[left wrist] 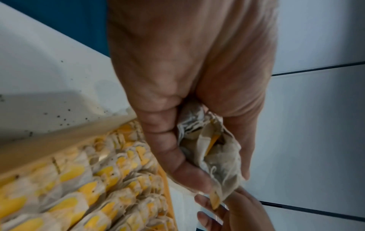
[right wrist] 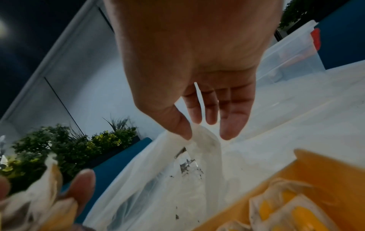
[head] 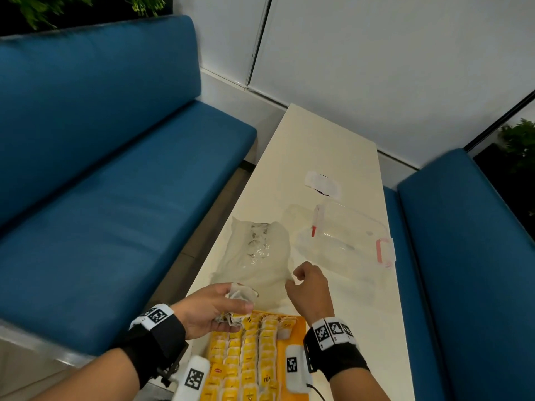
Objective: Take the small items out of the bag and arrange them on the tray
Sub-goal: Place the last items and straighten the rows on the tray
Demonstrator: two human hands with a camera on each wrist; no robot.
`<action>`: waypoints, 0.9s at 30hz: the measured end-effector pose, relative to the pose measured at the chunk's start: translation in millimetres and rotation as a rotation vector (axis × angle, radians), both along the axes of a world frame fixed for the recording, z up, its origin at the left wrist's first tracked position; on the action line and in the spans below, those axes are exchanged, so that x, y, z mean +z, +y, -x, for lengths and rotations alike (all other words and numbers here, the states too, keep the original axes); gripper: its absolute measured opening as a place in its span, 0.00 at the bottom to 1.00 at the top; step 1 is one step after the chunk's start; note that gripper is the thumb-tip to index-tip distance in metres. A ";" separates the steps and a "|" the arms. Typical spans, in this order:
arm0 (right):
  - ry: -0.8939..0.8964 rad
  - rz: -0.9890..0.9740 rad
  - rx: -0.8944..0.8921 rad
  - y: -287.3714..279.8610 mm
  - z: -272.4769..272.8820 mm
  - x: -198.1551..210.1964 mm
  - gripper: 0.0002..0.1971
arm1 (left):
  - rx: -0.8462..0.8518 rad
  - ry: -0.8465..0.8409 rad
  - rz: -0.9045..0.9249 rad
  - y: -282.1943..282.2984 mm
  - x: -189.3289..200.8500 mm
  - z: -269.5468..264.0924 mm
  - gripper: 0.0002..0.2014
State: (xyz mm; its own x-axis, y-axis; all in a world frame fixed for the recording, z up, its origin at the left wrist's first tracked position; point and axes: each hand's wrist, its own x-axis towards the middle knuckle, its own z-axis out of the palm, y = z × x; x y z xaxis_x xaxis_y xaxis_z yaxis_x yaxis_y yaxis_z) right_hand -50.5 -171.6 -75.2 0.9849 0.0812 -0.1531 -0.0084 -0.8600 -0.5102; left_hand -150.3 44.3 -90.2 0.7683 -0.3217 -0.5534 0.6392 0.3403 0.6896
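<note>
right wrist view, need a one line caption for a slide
Right hand pinches the clear plastic bag's edge beside the orange tray of tea bags.

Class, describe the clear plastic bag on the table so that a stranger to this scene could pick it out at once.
Start at the long white table between the blue benches, then find the orange tray of tea bags at its near end. The plastic bag lies just beyond that tray, its edge pinched by the right hand. Unlike the rigid clear container with red clips beside it, it is soft, crumpled and cloudy.
</note>
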 end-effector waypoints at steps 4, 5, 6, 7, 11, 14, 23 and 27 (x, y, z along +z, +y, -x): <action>-0.088 -0.087 0.038 -1.2 18.9 22.2 0.10 | -0.029 -0.020 0.019 -6.4 -2.6 4.2 0.17; -0.078 -0.169 0.057 0.5 25.3 28.8 0.08 | -0.035 -0.029 0.017 -7.9 -2.8 4.5 0.17; -0.013 -0.257 0.078 3.0 31.8 34.4 0.06 | -0.041 -0.036 0.018 -9.8 -2.5 4.6 0.16; 0.078 -0.329 0.107 5.6 38.1 39.1 0.06 | -0.044 -0.043 0.025 -11.8 -2.2 4.6 0.15; 0.228 -0.347 0.195 13.6 52.0 33.8 0.06 | -0.047 -0.065 0.046 -17.3 -0.6 4.3 0.14; 0.227 -0.353 0.163 15.3 52.4 26.0 0.05 | -0.051 -0.059 0.045 -17.8 -1.7 4.6 0.19; 0.182 -0.410 0.095 10.7 52.5 36.1 0.07 | 0.016 0.012 0.068 -10.3 -7.5 10.2 0.21; 0.195 -0.406 0.091 3.6 49.7 40.2 0.09 | 0.034 0.026 0.039 -5.9 -11.6 13.5 0.22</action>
